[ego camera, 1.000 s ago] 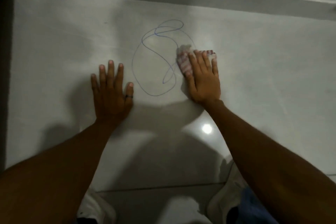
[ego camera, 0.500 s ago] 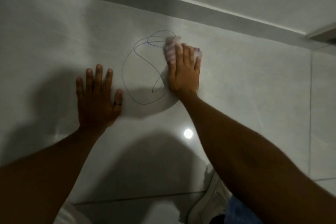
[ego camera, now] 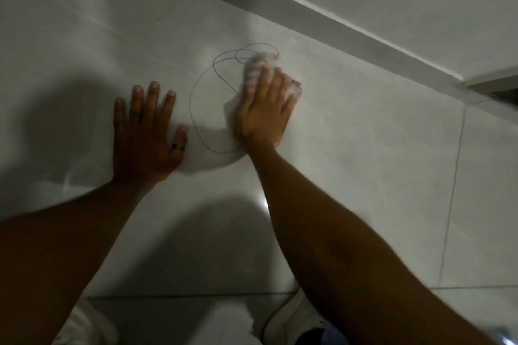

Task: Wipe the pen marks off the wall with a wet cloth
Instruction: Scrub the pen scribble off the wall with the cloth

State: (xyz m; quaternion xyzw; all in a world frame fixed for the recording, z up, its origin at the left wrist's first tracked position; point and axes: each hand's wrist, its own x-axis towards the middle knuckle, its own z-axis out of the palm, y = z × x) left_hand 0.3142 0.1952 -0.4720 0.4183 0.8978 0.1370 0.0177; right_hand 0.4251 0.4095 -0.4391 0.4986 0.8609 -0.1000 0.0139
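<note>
Blue pen marks [ego camera: 196,109] loop across a glossy grey-white tiled wall [ego camera: 364,134]. My right hand [ego camera: 265,112] lies flat on the right side of the scribble and presses a small pale cloth [ego camera: 256,67] against the wall; the cloth shows past my fingertips and is blurred. It covers part of the upper loops. My left hand [ego camera: 145,134] rests flat on the wall just left of the marks, fingers spread, a dark ring on the thumb, holding nothing.
A grey band [ego camera: 308,14] runs diagonally across the wall above the marks. Tile joints cross at the right [ego camera: 454,190] and below [ego camera: 182,294]. A white shoe [ego camera: 291,316] shows at the bottom. A dark opening sits at the far right edge [ego camera: 501,87].
My right hand has slid the cloth up and left over the scribble; the right part of the marks and the inner curl are gone. The view has tilted. My left hand stays put.
</note>
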